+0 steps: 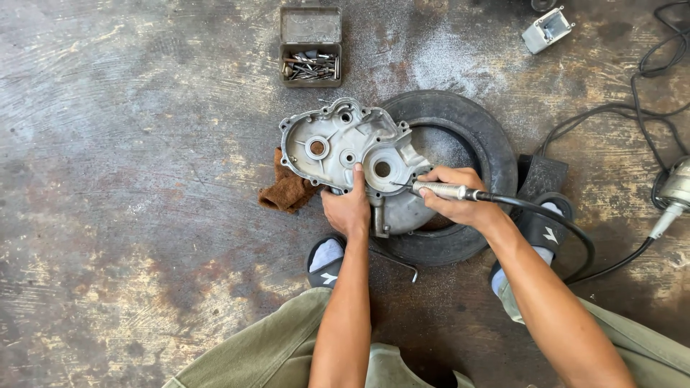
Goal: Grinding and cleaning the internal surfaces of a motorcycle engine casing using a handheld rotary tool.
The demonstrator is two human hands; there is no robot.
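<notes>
Casing (338, 147) of grey cast metal lies flat across a small tyre (474, 136), just ahead of both sets of fingers. The left hand (348, 208) presses on its near edge, thumb stretched forward onto the metal, the other fingers curled together under the rim. The right hand (453, 195) has its fingers wrapped tight round a slim grinder (444, 190), whose thin tip points left to the round hole in the casing. A brown rag (287, 190) sits left of the left fingers; an open bit box (310, 63) lies well beyond.
</notes>
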